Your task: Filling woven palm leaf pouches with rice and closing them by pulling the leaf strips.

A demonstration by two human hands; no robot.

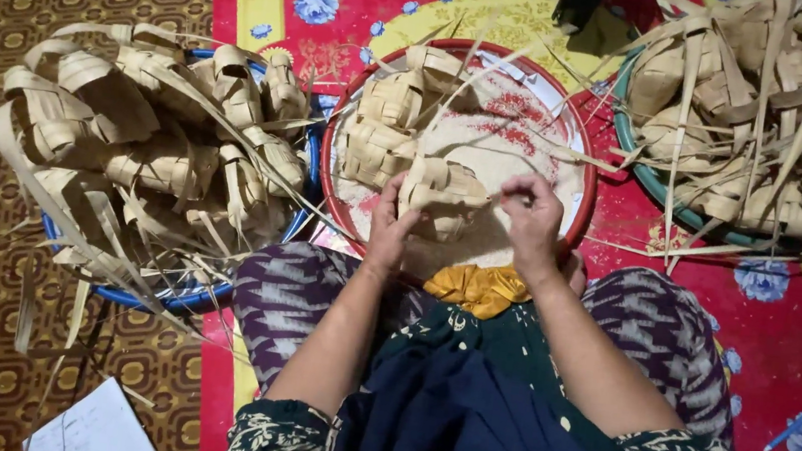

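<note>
A woven palm-leaf pouch (442, 196) is held over a red-rimmed basin (584, 141) of white rice. My left hand (388, 229) grips the pouch from its left side. My right hand (529, 220) has its fingertips pinched together at the pouch's right edge, where a leaf strip sticks out. Several more woven pouches (385, 118) lie in the left part of the basin, on the rice.
A blue-rimmed basin (311, 160) at the left is piled with empty woven pouches and loose leaf strips. A green-rimmed basin (631, 151) at the upper right holds several more pouches. Red floral and brown patterned mats cover the floor. A white paper (96, 428) lies at the bottom left.
</note>
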